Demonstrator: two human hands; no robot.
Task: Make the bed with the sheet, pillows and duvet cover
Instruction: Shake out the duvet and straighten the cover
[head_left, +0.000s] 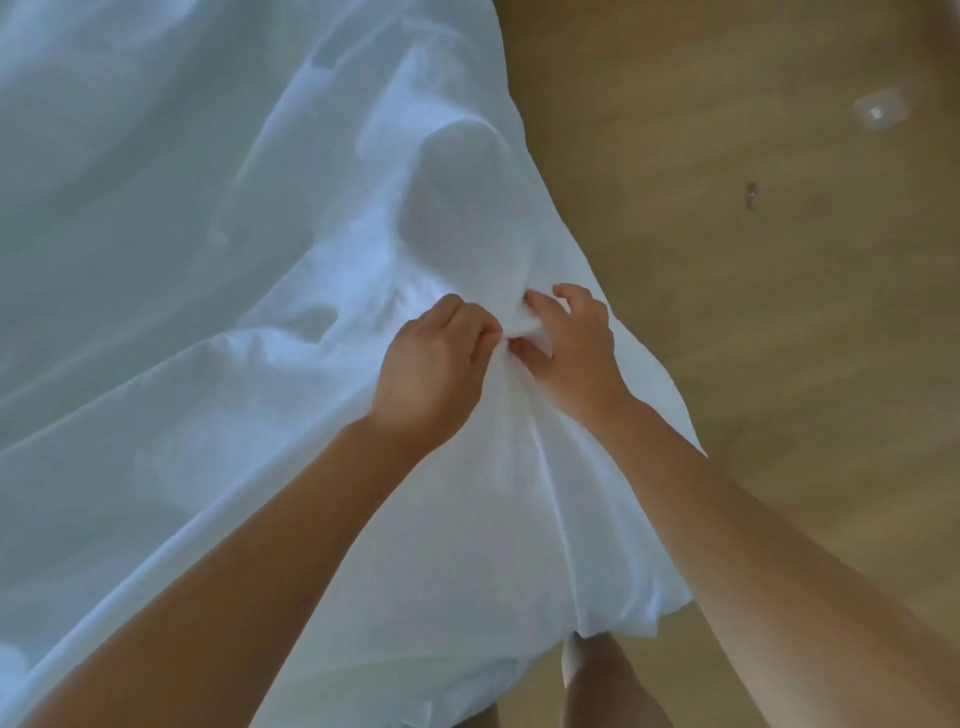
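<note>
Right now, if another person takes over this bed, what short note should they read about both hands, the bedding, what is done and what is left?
The left grip and the right grip both pinch one bunched fold of the large white thin cloth, close together.
The cloth lies spread to the left, and its edge hangs above the brown wooden floor. I cannot tell whether it is the sheet or the duvet cover.
Done: cloth partly spread, wrinkled.
Left: pull it smooth. Pillows are not in view.
</note>
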